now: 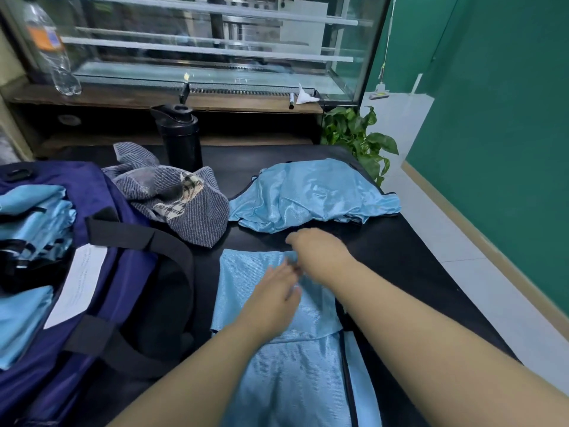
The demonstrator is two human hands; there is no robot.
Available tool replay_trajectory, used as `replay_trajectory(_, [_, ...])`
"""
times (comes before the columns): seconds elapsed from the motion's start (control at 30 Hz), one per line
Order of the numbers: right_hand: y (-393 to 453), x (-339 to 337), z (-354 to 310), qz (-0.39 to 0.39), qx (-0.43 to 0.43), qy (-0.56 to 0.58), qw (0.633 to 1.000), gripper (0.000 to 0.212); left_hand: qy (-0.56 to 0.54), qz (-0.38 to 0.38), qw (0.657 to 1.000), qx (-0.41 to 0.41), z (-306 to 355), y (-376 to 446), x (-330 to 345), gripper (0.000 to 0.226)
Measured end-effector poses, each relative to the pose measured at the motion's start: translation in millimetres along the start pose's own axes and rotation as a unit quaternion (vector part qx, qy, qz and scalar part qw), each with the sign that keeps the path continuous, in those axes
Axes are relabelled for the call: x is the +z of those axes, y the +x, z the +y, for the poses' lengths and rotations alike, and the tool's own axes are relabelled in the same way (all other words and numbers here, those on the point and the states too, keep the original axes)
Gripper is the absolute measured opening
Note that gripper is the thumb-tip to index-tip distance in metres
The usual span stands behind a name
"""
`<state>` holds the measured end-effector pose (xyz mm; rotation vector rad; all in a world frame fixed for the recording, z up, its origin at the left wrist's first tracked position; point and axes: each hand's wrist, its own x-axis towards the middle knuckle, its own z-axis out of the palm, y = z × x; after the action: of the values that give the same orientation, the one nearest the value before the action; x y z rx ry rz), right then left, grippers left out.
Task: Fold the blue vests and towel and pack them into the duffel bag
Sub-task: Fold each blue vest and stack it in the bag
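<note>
While the left hand [271, 291] lay flat on the vest [277, 306], the right hand [317, 251] pinched its far edge, mid-fold; next, probably another fold, then the bag [101, 192].

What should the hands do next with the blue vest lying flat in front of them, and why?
Probably finish this fold: the left hand lies flat on the partly folded vest while the right hand is at its far edge. Folded vests already sit in the duffel bag.
</note>
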<state>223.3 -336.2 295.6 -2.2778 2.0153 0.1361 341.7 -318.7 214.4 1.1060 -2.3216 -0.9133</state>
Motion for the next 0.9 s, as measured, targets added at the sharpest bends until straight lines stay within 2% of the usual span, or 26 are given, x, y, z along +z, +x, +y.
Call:
replay_trajectory(0.07, [4.4,4.6,-1.9,-0.049,0.023,-0.052,0.997,0.033,-0.094,0.054,0.992,-0.058,0.1,-0.7,-5.0,0.05])
replay_trajectory(0.17, [7.4,8.1,7.7,-0.087,0.079,-0.057,0.991,0.034,-0.1,0.058,0.984,-0.136,0.4,2.4,-12.1,0.049])
replay_trajectory(0.3, [13.4,2.1,24.9,-0.106,0.119,-0.036,0.987,0.033,0.081,0.022,0.979,-0.186,-7.3,18.7,-34.0,0.034])
replay_trajectory(0.4, [15.5,1.2,35.0,-0.15,0.124,-0.01,0.981,0.029,0.223,-0.048,0.95,-0.214,-18.2,24.8,-58.6,0.031])
replay_trajectory(0.53, [21.0,2.2,39.9,-0.199,0.127,-0.031,0.971,0.037,0.3,-0.12,0.918,-0.229,-24.5,36.6,-89.6,0.032])
replay_trajectory(0.63, [21.2,1.8,38.4,-0.191,0.111,-0.067,0.973,0.036,0.366,-0.174,0.892,-0.2,-27.5,45.9,-105.3,0.035])
replay_trajectory(0.73, [17.6,-0.6,37.5,-0.159,0.085,-0.124,0.976,0.034,0.32,-0.195,0.908,-0.186,-34.6,45.7,-114.4,0.02])
replay_trajectory(0.83, [15.6,-1.4,42.8,-0.139,0.061,-0.139,0.979,0.035,0.206,-0.173,0.95,-0.161,-40.0,41.1,-121.7,0.031])
replay_trajectory(0.9, [15.0,1.0,48.5,-0.126,0.047,-0.114,0.984,0.026,0.162,-0.135,0.966,-0.148,-40.3,37.5,-126.0,0.032])
